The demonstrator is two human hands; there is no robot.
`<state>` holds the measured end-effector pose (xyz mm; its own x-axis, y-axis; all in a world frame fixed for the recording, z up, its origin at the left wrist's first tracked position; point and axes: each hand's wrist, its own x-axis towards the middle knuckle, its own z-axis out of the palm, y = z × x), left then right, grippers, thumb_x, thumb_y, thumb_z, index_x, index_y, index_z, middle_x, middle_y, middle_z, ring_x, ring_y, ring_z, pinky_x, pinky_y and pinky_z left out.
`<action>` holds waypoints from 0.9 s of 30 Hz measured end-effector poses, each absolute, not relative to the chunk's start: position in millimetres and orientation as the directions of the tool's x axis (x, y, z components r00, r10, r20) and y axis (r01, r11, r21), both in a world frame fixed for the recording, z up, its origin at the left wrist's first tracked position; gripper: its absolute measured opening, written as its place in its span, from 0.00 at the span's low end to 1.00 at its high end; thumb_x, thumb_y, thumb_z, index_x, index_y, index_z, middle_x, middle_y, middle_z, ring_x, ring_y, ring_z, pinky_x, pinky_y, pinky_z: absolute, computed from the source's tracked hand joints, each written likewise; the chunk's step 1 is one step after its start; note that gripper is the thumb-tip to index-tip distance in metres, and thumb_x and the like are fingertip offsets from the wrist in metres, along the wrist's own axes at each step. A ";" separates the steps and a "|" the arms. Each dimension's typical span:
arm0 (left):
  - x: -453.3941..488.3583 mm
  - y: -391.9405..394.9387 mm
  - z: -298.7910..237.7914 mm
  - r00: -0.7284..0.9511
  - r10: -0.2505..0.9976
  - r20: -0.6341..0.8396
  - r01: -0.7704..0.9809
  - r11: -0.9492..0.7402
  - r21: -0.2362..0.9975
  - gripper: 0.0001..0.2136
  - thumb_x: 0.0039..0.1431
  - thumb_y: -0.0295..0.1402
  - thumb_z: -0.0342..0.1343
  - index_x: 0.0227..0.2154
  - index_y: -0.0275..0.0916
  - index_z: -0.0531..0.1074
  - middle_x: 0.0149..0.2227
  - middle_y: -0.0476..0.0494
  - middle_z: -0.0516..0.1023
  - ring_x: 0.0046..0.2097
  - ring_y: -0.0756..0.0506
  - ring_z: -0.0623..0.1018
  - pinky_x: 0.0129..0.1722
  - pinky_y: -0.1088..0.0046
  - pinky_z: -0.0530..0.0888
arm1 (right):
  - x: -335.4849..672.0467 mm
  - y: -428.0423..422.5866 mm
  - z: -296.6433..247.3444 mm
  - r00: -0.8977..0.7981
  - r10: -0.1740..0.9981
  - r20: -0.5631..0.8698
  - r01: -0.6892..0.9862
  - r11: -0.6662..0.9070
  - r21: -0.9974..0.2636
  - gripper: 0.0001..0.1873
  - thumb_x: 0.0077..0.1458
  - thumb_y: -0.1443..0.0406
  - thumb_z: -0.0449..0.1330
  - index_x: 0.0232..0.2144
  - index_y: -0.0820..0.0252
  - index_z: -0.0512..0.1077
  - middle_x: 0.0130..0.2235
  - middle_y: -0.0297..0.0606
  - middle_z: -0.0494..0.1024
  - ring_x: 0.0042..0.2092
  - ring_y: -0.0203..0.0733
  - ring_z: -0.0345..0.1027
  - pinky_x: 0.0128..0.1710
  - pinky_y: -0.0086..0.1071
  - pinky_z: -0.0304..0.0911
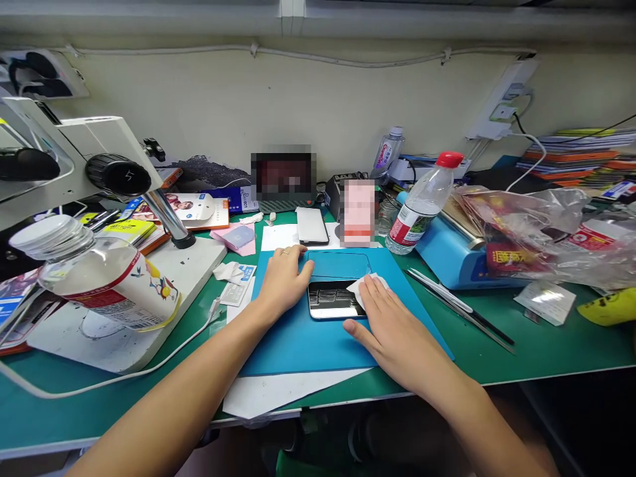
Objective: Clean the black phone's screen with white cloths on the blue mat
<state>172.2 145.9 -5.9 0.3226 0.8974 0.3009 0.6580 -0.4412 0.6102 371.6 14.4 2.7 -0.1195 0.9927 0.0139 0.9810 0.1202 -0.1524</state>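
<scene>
Pressing wipe (pixel 362 289) onto phone (pixel 330 299) — capped bottle (pixel 422 205) behind.

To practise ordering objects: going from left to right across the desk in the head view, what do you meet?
Lying bottle → left hand → phone → right hand → plastic bag.

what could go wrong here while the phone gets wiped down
1. The phone lies on the blue mat, steadied only by the left hand. A hard push from the right hand on the white wipe might slide it.
2. The red-capped bottle stands close behind. A knock could tip it toward the phone.
</scene>
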 end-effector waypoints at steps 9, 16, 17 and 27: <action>171.8 151.8 -9.0 0.350 0.886 0.304 0.615 -0.462 0.639 0.25 0.64 0.26 0.48 0.64 0.37 0.59 0.55 0.38 0.78 0.59 0.35 0.70 0.59 0.52 0.67 | 311.3 34.7 13.9 -0.216 0.975 -0.047 0.950 0.198 -0.242 0.53 0.63 0.38 0.43 0.70 0.78 0.50 0.73 0.59 0.46 0.74 0.57 0.36 0.72 0.50 0.41; 165.0 161.6 -11.7 0.473 0.829 0.298 0.594 -0.550 0.587 0.30 0.62 0.34 0.58 0.66 0.38 0.59 0.58 0.37 0.75 0.60 0.35 0.69 0.60 0.54 0.67 | 286.0 26.8 17.6 -0.221 0.973 -0.071 0.946 0.196 -0.257 0.54 0.62 0.37 0.45 0.70 0.78 0.49 0.73 0.60 0.45 0.74 0.60 0.37 0.72 0.53 0.42; 164.4 162.8 -11.6 0.482 0.827 0.290 0.598 -0.552 0.582 0.31 0.61 0.35 0.59 0.66 0.38 0.59 0.58 0.36 0.75 0.61 0.34 0.68 0.60 0.53 0.67 | 285.9 23.2 18.2 -0.230 0.970 -0.077 0.945 0.204 -0.256 0.54 0.62 0.37 0.46 0.71 0.77 0.48 0.73 0.59 0.45 0.74 0.60 0.37 0.71 0.53 0.43; 162.3 166.0 -11.4 0.512 0.835 0.204 0.621 -0.523 0.583 0.32 0.59 0.37 0.63 0.65 0.41 0.62 0.60 0.40 0.74 0.62 0.35 0.67 0.63 0.54 0.65 | 325.6 -12.9 5.1 -0.314 0.949 -0.012 0.928 0.304 -0.214 0.45 0.65 0.42 0.48 0.71 0.69 0.52 0.73 0.51 0.48 0.73 0.60 0.44 0.67 0.57 0.55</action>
<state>162.3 166.0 -11.4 0.5115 0.8348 0.2036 0.6214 -0.5230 0.5833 325.6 -12.9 5.1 -0.3137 0.9494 -0.0121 0.9283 0.3040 -0.2143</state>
